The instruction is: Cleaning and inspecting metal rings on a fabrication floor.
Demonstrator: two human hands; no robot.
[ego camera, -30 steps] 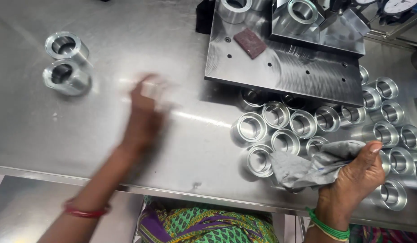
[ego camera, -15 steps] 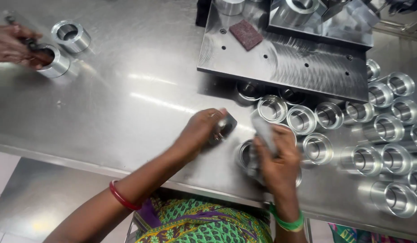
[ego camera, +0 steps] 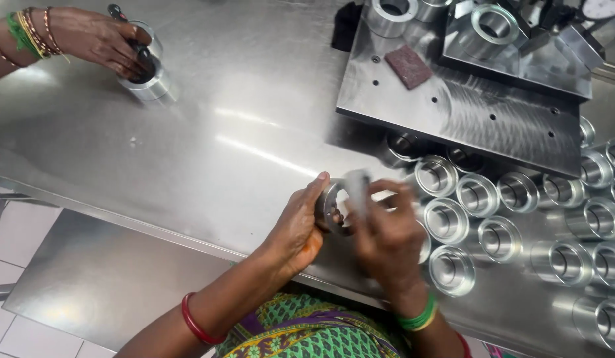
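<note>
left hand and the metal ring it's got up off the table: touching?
Touching. The head view shows the left hand wrapped round the metal ring, thumb on its rim and fingers behind it, no gap. The right hand presses a grey cloth to it.

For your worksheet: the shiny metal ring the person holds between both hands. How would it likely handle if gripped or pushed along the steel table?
The metal ring looks thick-walled and machined, so probably stiff and heavy for its size. Its polished surface may be slippery in the left hand. On its side it could roll; the rings on the table stand on their flat ends.
</note>
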